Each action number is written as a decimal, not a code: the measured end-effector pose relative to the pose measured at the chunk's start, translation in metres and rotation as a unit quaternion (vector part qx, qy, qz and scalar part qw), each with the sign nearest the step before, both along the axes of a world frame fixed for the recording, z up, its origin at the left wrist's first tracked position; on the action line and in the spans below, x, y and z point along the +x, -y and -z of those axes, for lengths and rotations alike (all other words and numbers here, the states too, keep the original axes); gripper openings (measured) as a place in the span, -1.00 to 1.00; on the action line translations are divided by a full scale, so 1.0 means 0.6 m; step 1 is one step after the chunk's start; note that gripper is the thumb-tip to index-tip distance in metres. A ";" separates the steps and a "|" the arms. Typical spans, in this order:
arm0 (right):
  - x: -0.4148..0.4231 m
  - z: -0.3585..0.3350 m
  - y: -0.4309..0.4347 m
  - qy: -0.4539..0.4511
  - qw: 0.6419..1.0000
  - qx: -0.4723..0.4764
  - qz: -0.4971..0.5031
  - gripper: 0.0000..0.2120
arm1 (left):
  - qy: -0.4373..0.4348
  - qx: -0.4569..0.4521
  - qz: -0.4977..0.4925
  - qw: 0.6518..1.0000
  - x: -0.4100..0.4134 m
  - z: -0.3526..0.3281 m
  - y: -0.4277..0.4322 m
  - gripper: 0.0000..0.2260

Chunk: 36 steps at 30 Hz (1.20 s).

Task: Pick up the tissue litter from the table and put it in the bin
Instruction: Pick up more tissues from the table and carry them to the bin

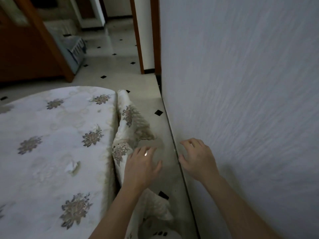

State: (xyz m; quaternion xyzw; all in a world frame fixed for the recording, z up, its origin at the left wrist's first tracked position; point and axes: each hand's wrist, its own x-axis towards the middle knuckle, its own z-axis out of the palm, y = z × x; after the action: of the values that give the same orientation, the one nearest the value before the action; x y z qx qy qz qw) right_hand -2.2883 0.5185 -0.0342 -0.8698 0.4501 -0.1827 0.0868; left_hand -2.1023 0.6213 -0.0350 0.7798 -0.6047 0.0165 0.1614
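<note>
Hovering with fingers spread and empty, the left grip [141, 164] hangs over the floor [151, 104] beside the bench [51, 121]; the right grip [196, 157], also spread and empty, is near the wall [241, 83]. Crumpled tissue litter [71, 167] lies on the bench's flowered cloth, apart from both. A blue bin [76, 49] stands well away by the door.

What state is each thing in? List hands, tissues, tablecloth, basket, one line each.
left hand: open, empty, fingers spread, over the floor beside the table.
right hand: open, empty, near the wall.
tissue pieces: crumpled, lying on the table, not yet picked up.
tablecloth: spread flat, edge hanging in folds.
basket: on the floor, blurred; contents unclear.
</note>
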 end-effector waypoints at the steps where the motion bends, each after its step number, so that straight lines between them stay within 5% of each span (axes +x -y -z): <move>1: 0.012 -0.003 0.013 -0.002 1.000 0.007 -0.008 -0.57 | 0.007 0.003 -0.009 1.000 0.008 0.000 0.005 -0.55; 22: 0.503 0.003 0.320 -0.045 0.966 -0.011 -0.253 -0.68 | -0.039 -0.029 -0.219 0.974 0.382 0.052 0.225 -0.60; 36: 0.772 0.067 0.253 -0.060 0.845 0.008 -0.531 -0.64 | -0.091 -0.011 -0.513 0.854 0.454 0.092 0.043 -0.64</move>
State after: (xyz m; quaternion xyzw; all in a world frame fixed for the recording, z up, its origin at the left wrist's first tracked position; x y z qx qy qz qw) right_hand -1.8250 0.3666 -0.0745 -0.9844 -0.0746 -0.0522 0.1504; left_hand -1.8298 0.5958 -0.0903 0.9754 -0.1015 0.0326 0.1931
